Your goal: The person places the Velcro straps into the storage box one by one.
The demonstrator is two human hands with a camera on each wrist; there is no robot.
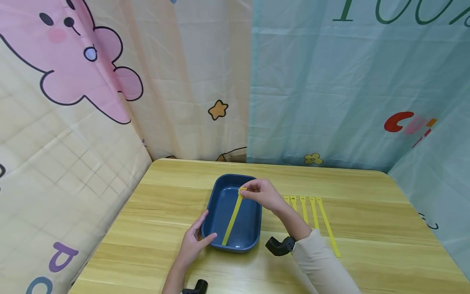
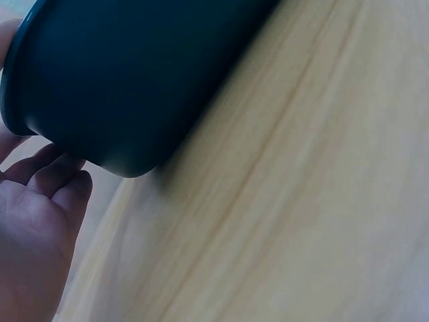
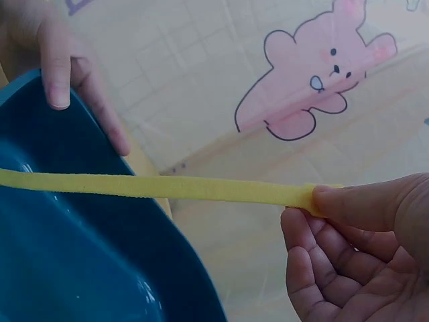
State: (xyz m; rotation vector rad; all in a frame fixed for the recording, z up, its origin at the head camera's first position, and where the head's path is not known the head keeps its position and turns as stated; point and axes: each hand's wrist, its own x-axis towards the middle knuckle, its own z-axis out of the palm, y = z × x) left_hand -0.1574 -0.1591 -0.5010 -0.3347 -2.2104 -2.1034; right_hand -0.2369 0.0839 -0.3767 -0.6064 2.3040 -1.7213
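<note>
Backdrop: thin, creased printed fabric curtains (image 1: 183, 81) hang behind your bench, cream with a pink cartoon bear on the left, pale teal on the right.
Surface: smooth light wooden table with rounded corners (image 1: 367, 228), grain running side to side.
Tray: dark blue, glossy plastic rectangular tray with rounded corners (image 1: 220, 204), sitting on the table right in front of you.
Held strap: flat, matte yellow fabric strap (image 1: 232, 220), soft-textured, slanting down into the tray with its lower end at the near wall.
Right hand: your right hand (image 1: 261, 194) pinches the strap's upper end between thumb and forefinger above the tray's far rim; the other fingers curl loosely.
Left hand: your left hand (image 1: 193, 241) rests against the tray's near left corner, thumb on the rim, fingers straight along the outer wall.
Spare straps: five more yellow straps (image 1: 312, 212) lie side by side, flat on the table just right of the tray.
Sleeve: cream cloth on your right forearm.
</note>
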